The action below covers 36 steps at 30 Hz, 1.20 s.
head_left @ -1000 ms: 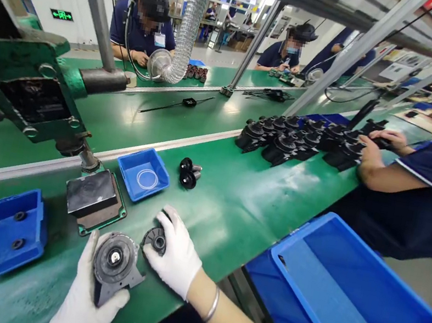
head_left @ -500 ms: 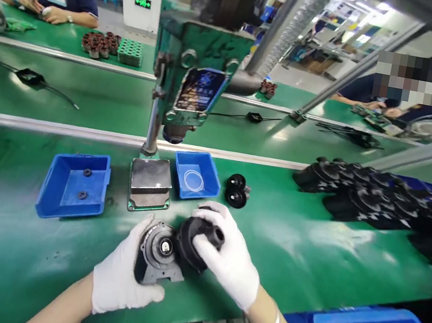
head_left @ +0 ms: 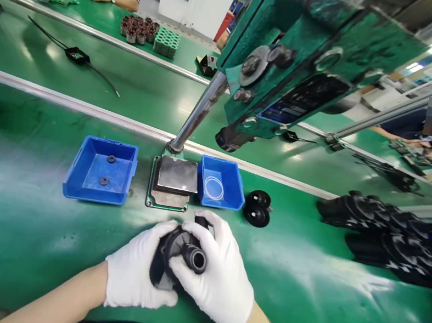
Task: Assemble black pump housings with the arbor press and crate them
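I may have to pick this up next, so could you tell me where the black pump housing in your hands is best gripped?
Grip the black pump housing around its round ribbed body, one hand from each side, as the left hand and right hand do now. The stubby outlet tube sticking toward the camera looks too short and smooth for a steady grip.

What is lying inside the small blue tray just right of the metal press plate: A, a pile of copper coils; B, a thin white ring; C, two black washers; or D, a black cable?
B: the small blue tray right of the metal press plate holds a thin white ring; the two black washers lie in the larger blue tray on the plate's left.
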Tool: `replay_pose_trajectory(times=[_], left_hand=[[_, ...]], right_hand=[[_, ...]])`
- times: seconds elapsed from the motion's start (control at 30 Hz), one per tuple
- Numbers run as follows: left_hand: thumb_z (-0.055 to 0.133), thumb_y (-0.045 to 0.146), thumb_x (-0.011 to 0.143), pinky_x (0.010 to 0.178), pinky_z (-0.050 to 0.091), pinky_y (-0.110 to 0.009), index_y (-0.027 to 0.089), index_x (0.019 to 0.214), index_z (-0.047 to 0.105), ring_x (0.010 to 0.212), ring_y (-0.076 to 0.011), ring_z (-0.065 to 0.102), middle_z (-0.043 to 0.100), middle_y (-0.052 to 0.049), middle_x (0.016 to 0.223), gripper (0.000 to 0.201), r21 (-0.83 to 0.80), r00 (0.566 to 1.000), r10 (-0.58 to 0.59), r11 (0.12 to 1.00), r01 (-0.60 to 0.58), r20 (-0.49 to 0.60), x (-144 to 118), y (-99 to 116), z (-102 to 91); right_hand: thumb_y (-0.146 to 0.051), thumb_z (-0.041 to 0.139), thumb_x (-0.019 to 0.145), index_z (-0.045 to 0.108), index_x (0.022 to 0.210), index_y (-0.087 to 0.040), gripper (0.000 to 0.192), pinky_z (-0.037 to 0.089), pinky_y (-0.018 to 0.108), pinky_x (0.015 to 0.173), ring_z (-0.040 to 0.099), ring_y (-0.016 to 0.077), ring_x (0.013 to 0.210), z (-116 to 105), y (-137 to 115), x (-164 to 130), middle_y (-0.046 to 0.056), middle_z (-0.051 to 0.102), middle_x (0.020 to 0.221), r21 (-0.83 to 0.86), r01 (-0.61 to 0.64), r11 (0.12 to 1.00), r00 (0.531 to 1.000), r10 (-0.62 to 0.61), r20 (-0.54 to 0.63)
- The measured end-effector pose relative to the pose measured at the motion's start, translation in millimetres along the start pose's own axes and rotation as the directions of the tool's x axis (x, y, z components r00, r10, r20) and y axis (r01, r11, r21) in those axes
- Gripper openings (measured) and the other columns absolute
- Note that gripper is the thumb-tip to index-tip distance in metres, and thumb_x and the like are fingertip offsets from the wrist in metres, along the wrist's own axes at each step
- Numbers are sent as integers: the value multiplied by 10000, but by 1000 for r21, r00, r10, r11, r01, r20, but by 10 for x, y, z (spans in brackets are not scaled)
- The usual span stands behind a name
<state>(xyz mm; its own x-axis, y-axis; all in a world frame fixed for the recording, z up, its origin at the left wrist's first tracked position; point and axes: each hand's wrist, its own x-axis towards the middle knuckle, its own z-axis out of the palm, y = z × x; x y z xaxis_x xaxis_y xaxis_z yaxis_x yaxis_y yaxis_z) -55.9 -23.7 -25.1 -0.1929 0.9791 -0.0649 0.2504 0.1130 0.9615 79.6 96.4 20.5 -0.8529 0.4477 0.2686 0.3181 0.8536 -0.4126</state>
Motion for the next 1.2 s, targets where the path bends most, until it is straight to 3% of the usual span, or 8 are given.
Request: replay_pose_trajectory(times=[0.23, 0.57, 0.7, 0.77, 0.93, 1.1, 1.2], left_hand=[[773, 190, 508, 1121, 387, -468, 169, 1374, 312, 1265, -319, 494, 477, -144, 1389, 982, -3, 1000, 27, 1000, -27, 1, -17, -122, 48], [772, 198, 515, 1093, 421, -489, 182, 1348, 345, 1248, -342, 515, 492, -150, 1372, 936, 11, 998, 55, 998, -55, -16, 1, -99, 36], [763, 199, 548, 1098, 398, -525, 193, 1437, 215, 1302, -371, 468, 428, -177, 1423, 1044, 10, 997, 53, 999, -53, -49, -30, -132, 61], [752, 176, 567, 1085, 407, -526, 226, 1454, 175, 1298, -359, 474, 431, -164, 1411, 1059, 32, 992, 120, 992, -119, -45, -30, -139, 78], [680, 90, 601, 1076, 423, -477, 251, 1375, 298, 1288, -301, 479, 429, -131, 1369, 878, 158, 923, 383, 914, -373, -35, 40, -95, 101], [672, 93, 607, 1074, 417, -489, 226, 1374, 301, 1303, -312, 464, 431, -145, 1373, 862, 214, 896, 440, 882, -419, -63, 84, -111, 145], [685, 105, 612, 1047, 439, -503, 228, 1343, 329, 1259, -311, 504, 474, -142, 1330, 822, 245, 888, 449, 875, -417, -95, 50, -94, 158]], right_hand=[[-378, 663, 775, 541, 1166, -189, 451, 521, 507, 888, 519, 329, 1128, 30, 25, -15, 166, 472, 1244, -22, 49, 999, 999, -49, 4], [-400, 610, 837, 502, 1205, -199, 433, 527, 526, 894, 509, 342, 1171, 88, 9, -67, 179, 432, 1281, 1, 7, 1000, 1000, -7, -3], [-384, 620, 823, 525, 1188, -194, 423, 532, 506, 906, 527, 327, 1159, 116, 10, -74, 175, 432, 1288, 56, -27, 998, 1000, 26, 14], [-378, 628, 807, 533, 1180, -187, 430, 524, 512, 924, 524, 329, 1164, 135, 11, -74, 176, 431, 1290, 84, -39, 996, 999, 39, 8], [-331, 631, 788, 551, 1177, -185, 423, 514, 495, 952, 541, 306, 1129, 155, -15, -45, 155, 452, 1238, 165, -82, 983, 996, 85, -9], [-283, 626, 761, 537, 1249, -162, 511, 515, 480, 944, 564, 296, 1094, 186, -61, -30, 157, 468, 1235, 177, -102, 979, 994, 107, -21], [-330, 639, 770, 500, 1319, -156, 592, 500, 486, 973, 553, 310, 1150, 117, -21, -36, 166, 481, 1285, 173, -97, 980, 995, 91, 41]])
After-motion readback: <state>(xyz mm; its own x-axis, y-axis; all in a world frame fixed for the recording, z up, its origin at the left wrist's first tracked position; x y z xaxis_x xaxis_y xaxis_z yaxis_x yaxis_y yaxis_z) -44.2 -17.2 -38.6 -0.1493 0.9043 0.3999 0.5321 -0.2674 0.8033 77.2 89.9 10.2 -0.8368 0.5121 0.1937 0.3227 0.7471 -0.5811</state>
